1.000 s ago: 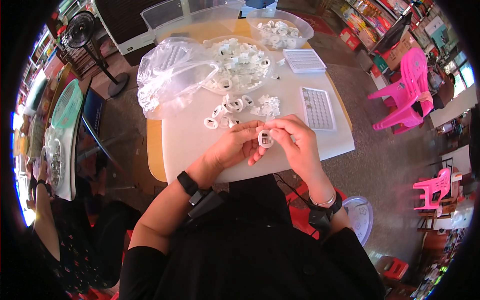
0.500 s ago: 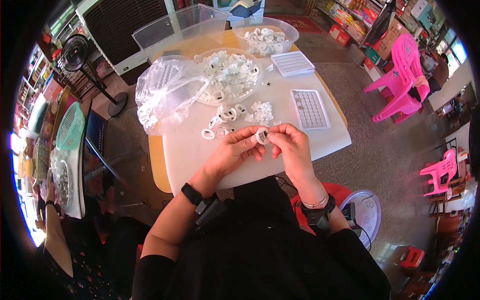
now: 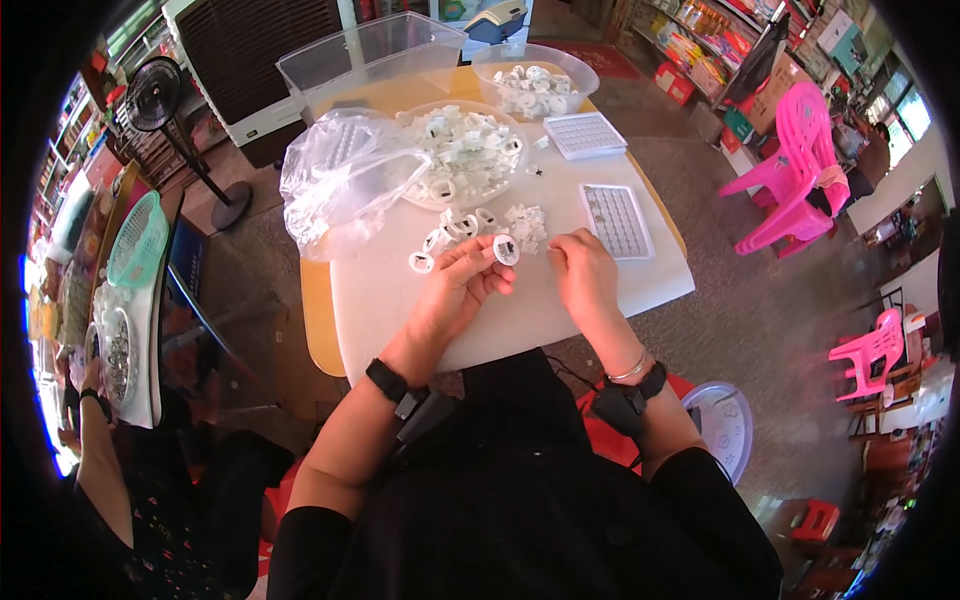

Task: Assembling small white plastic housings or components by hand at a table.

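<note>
Between its thumb and fingers my left hand (image 3: 455,290) holds a round white plastic part (image 3: 507,251), its face with a dark slot turned up. My right hand (image 3: 584,275) is apart from it, on the right, fingertips pinched together over the table; whether anything small is in them is hidden. Just beyond the hands lie a small heap of tiny white pieces (image 3: 525,226) and several loose round white parts (image 3: 458,226). A white tray (image 3: 648,226) with rows of small cells lies to the right of my right hand.
Farther back on the white-topped table (image 3: 400,330) are a bowl heaped with white parts (image 3: 465,150), a crumpled clear bag (image 3: 340,185), a second clear bowl (image 3: 585,78), a clear bin (image 3: 375,60) and stacked trays (image 3: 586,135). At left, another person's arm (image 3: 103,470) reaches toward a side table.
My hands have moved apart: the right drew away to the right from the round white part, while the left shifted slightly left, still holding it. The view has tilted a little.
</note>
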{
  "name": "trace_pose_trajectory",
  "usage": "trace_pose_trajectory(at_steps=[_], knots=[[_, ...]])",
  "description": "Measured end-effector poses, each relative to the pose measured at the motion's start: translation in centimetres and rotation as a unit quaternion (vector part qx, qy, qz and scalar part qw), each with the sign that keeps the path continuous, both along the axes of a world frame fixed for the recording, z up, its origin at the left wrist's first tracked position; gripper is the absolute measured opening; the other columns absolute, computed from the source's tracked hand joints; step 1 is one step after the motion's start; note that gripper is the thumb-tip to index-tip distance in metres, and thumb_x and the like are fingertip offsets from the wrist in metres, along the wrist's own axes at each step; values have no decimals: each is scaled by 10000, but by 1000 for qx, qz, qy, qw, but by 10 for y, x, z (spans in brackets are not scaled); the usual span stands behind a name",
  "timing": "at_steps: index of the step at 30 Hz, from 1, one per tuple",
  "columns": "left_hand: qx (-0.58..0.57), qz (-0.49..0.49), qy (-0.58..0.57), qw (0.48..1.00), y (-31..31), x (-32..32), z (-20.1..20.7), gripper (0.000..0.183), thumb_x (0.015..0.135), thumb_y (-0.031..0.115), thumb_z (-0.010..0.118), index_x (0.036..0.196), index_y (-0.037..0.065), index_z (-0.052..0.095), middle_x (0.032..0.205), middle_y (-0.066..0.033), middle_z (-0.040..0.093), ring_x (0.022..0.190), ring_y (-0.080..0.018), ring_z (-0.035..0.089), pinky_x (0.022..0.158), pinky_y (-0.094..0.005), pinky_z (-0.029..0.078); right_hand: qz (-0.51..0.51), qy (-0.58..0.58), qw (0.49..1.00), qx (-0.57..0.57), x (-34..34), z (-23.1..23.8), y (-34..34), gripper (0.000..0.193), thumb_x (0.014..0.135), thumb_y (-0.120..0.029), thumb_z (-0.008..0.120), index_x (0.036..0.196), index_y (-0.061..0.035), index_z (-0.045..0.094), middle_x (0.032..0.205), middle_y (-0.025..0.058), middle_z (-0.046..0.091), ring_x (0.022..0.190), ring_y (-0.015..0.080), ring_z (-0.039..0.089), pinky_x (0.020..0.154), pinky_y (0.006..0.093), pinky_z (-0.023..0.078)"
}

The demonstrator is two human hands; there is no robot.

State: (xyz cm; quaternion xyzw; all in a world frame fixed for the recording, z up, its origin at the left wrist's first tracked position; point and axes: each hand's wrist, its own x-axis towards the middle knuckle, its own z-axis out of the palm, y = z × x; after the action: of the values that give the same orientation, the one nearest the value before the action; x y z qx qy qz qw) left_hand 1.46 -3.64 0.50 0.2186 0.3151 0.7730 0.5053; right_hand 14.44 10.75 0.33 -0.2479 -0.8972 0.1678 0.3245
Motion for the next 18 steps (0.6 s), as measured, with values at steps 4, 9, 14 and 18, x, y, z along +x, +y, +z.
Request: trace_pose_trajectory(at_steps=[4,9,14,18], knots=[[-5,-7,-3,1000,0,-1,-4,229,939,93,495,1101,-54,562,940,-93,621,777,-165,618,684,-283,519,-26,-64,993,97,-3,2,-4,84,776,-66,647,845,-23,626,860,122,560,859,313,585,730,406,485],[-22,-16,1,1000,-1,2,-3,247,936,117,498,1118,-43,546,905,-86,615,767,-160,609,664,-270,502,-4,-55,997,49,-1,-5,2,112,765,-69,664,844,-16,605,862,121,563,837,311,584,720,401,478],[-24,-22,4,999,-2,4,-1,265,936,119,503,1134,-53,539,900,-88,616,764,-162,612,659,-272,506,17,-20,996,-91,7,-1,-3,114,765,-73,677,831,-22,600,808,104,587,720,284,602,629,388,475],[-34,-29,9,999,-2,4,1,266,937,115,500,1139,-54,540,900,-89,617,765,-162,611,661,-273,506,29,39,968,-247,15,4,-11,127,786,-115,678,847,-11,637,722,125,629,627,271,615,595,353,481]])
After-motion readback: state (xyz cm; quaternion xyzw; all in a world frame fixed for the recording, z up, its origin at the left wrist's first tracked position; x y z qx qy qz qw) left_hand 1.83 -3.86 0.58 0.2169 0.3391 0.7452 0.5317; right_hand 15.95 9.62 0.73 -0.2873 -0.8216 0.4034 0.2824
